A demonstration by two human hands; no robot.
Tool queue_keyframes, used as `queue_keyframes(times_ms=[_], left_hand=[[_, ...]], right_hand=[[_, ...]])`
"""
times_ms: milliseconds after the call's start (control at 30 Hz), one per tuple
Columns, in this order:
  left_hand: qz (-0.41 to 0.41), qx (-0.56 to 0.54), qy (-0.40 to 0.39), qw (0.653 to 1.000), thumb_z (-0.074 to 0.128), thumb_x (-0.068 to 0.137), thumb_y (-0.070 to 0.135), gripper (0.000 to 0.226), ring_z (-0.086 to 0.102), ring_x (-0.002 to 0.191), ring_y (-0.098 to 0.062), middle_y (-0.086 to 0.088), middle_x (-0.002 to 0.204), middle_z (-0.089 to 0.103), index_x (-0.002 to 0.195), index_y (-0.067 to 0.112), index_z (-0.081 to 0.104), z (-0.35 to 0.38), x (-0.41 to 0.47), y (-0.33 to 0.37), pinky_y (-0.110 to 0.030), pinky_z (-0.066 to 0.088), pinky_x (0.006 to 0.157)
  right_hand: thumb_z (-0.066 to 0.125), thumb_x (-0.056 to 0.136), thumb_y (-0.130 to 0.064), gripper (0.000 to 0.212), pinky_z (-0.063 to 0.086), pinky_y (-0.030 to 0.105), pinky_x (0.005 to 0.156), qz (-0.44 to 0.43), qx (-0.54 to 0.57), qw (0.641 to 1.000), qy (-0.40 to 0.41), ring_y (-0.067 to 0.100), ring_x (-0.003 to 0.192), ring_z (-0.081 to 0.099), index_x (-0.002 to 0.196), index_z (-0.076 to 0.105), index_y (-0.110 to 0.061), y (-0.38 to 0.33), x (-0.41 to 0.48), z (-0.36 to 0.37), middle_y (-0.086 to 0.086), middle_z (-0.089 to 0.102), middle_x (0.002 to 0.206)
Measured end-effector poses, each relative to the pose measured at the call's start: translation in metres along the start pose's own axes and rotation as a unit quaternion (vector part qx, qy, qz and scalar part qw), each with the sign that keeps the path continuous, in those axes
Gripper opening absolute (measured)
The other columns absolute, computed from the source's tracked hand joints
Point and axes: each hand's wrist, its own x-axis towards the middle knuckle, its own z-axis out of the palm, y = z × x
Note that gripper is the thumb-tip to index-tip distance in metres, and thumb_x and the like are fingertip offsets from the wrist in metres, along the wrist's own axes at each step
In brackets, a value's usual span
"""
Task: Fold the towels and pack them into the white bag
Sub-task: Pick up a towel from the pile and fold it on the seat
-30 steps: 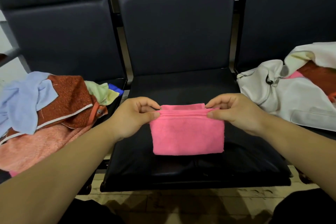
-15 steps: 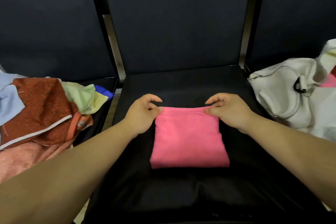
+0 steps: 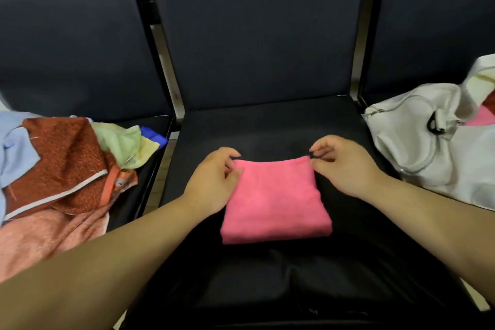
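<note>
Grip, left: left hand (image 3: 214,182) at the far-left corner of the pink towel (image 3: 276,204); thumb lies on the cloth, fingers curl over the far edge, and the corner appears pinched between them.
Grip, right: right hand (image 3: 345,166) at the far-right corner; thumb and forefinger are curled with the corner between them and a small gap showing. Whether it has hold of the cloth cannot be told.
Task item: pink towel lies flat as a neat rectangle of several layers near the centre of the middle seat (image 3: 267,129), folded edge toward the front edge.
Destination: white bag (image 3: 417,147) lies slumped just off the seat's right edge, mouth open toward the right.
Done, judged: this towel looks fully folded. The bag already holds a pink cloth (image 3: 482,119) and a rust-red cloth (image 3: 490,100), so some packing is complete.
Left, judged: carry the pink towel to the bag. After that comes the pile of loose towels (image 3: 61,169) off the seat's left edge: rust-red, light blue, pale green, yellow, blue and peach, all unfolded. Most of the job remains.
Writing: none legible anywhere in view.
Labels: small tag (image 3: 120,183) on an orange trim in the pile, too small to read.
Brands: the bag shows only a zip (image 3: 426,161) and a black clasp (image 3: 434,126); no logo visible.
</note>
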Motion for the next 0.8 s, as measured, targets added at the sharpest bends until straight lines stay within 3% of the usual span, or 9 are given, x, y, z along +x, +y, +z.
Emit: queue_keyframes(times_ms=[100, 167, 267, 333, 433, 533, 633, 700, 800], left_hand=[[0.1, 0.024, -0.073, 0.992, 0.067, 0.094, 0.024, 0.025, 0.061, 0.087, -0.002, 0.016, 0.092, 0.063, 0.118, 0.03, 0.064, -0.005, -0.024, 0.008, -0.023, 0.05, 0.082], [0.153, 0.045, -0.126, 0.979, 0.066, 0.093, 0.026, 0.03, 0.063, 0.09, -0.003, 0.017, 0.095, 0.067, 0.122, 0.03, 0.064, -0.005, -0.038, 0.008, -0.028, 0.053, 0.084], [0.178, 0.109, -0.2, 0.957, 0.062, 0.093, 0.04, 0.048, 0.058, 0.117, -0.005, 0.014, 0.128, 0.064, 0.14, 0.033, 0.054, -0.002, -0.053, 0.002, -0.026, 0.047, 0.102], [0.174, 0.13, -0.229, 0.949, 0.062, 0.093, 0.044, 0.057, 0.047, 0.133, -0.005, 0.012, 0.145, 0.053, 0.147, 0.033, 0.047, -0.001, -0.063, -0.003, -0.022, 0.036, 0.111], [0.165, 0.118, -0.24, 0.949, 0.064, 0.093, 0.045, 0.063, 0.039, 0.139, -0.002, 0.016, 0.153, 0.044, 0.151, 0.038, 0.039, -0.003, -0.078, -0.006, -0.017, 0.028, 0.114], [0.126, 0.085, -0.241, 0.959, 0.069, 0.091, 0.042, 0.066, 0.045, 0.136, -0.002, 0.019, 0.149, 0.049, 0.15, 0.041, 0.04, -0.008, -0.091, -0.006, -0.024, 0.035, 0.115], [0.077, 0.032, -0.246, 0.966, 0.077, 0.085, 0.03, 0.072, 0.053, 0.126, 0.002, 0.019, 0.137, 0.059, 0.146, 0.045, 0.042, -0.015, -0.101, -0.008, -0.018, 0.039, 0.107], [0.054, -0.006, -0.241, 0.969, 0.078, 0.082, 0.019, 0.072, 0.058, 0.118, 0.004, 0.019, 0.128, 0.063, 0.14, 0.046, 0.047, -0.018, -0.106, -0.009, -0.019, 0.043, 0.104], [0.033, -0.075, -0.221, 0.972, 0.074, 0.078, 0.016, 0.067, 0.066, 0.105, -0.007, 0.011, 0.109, 0.069, 0.134, 0.044, 0.051, -0.019, -0.109, -0.007, -0.035, 0.05, 0.102]], right_hand=[[0.082, 0.079, -0.013, 0.031, 0.048, 0.015, 0.073, -0.101, -0.041, 0.991, -0.077, 0.002, 0.082, 0.066, 0.086, 0.066, -0.038, -0.009, -0.031, 0.004, -0.014, 0.068, 0.086], [0.083, 0.079, -0.019, 0.025, 0.051, 0.015, 0.077, -0.148, -0.07, 0.976, -0.145, 0.0, 0.088, 0.065, 0.098, 0.072, -0.033, -0.013, -0.051, 0.007, -0.021, 0.067, 0.09], [0.076, 0.084, -0.04, 0.041, 0.048, 0.022, 0.094, -0.179, -0.169, 0.943, -0.224, 0.001, 0.105, 0.061, 0.123, 0.067, -0.033, -0.009, -0.068, 0.011, -0.02, 0.067, 0.115], [0.071, 0.088, -0.045, 0.052, 0.041, 0.02, 0.105, -0.182, -0.209, 0.933, -0.231, 0.005, 0.122, 0.055, 0.138, 0.059, -0.036, -0.004, -0.078, 0.017, -0.018, 0.062, 0.135], [0.066, 0.094, -0.039, 0.048, 0.037, 0.02, 0.105, -0.182, -0.211, 0.94, -0.198, 0.008, 0.128, 0.055, 0.141, 0.057, -0.039, 0.003, -0.087, 0.027, -0.019, 0.059, 0.141], [0.067, 0.095, -0.034, 0.04, 0.043, 0.022, 0.107, -0.147, -0.182, 0.953, -0.191, 0.002, 0.124, 0.058, 0.133, 0.064, -0.041, 0.005, -0.089, 0.023, -0.021, 0.064, 0.134], [0.074, 0.092, -0.024, 0.034, 0.044, 0.019, 0.107, -0.073, -0.049, 0.97, -0.226, -0.008, 0.115, 0.061, 0.124, 0.071, -0.037, 0.0, -0.091, 0.012, -0.019, 0.07, 0.123], [0.077, 0.09, -0.02, 0.032, 0.046, 0.021, 0.106, -0.022, 0.03, 0.972, -0.234, -0.006, 0.111, 0.064, 0.118, 0.074, -0.035, -0.002, -0.092, 0.006, -0.014, 0.073, 0.116], [0.078, 0.088, -0.021, 0.026, 0.051, 0.026, 0.1, 0.018, 0.083, 0.973, -0.216, 0.002, 0.101, 0.07, 0.11, 0.076, -0.035, -0.005, -0.095, 0.001, -0.009, 0.077, 0.102]])
